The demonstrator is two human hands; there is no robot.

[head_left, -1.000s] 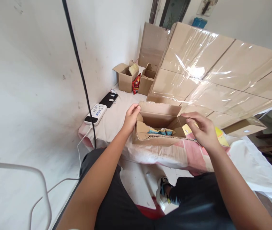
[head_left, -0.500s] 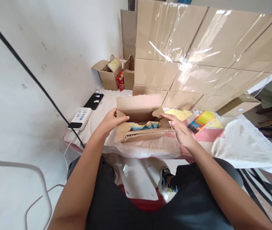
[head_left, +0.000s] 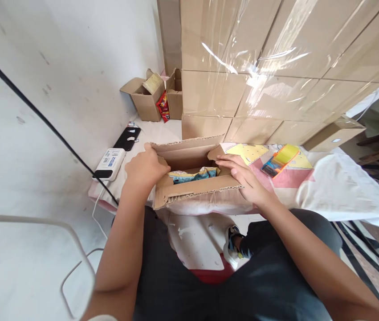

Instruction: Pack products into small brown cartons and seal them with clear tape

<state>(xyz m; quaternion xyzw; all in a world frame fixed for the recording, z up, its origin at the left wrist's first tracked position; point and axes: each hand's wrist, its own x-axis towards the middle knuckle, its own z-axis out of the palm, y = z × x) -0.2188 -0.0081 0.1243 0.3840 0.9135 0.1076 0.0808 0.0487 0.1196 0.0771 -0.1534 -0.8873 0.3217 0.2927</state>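
An opened cardboard box (head_left: pixel 197 188) sits at the front edge of the cloth-covered table, its long front and back flaps raised. Inside lies a blue and yellow packet (head_left: pixel 194 176), partly hidden by the front flap. My left hand (head_left: pixel 146 166) is closed on the box's left end, near the corner of the back flap. At the opposite end my right hand (head_left: pixel 244 178) rests against the small right flap, fingers stretched out and nearly flat.
Stacked cartons (head_left: pixel 216 93) in clear film rise behind the box. Two small open boxes and a red packet (head_left: pixel 163 107) stand at back left. A white device (head_left: pixel 109 164) and black phone (head_left: pixel 127 138) lie left, an orange-edged tape dispenser (head_left: pixel 280 159) right. A black cable (head_left: pixel 42 117) crosses the left side.
My left hand has shifted from the left side flap toward the back corner, its knuckles now turned up. The back flap stands more upright. My right hand stays at the right end.
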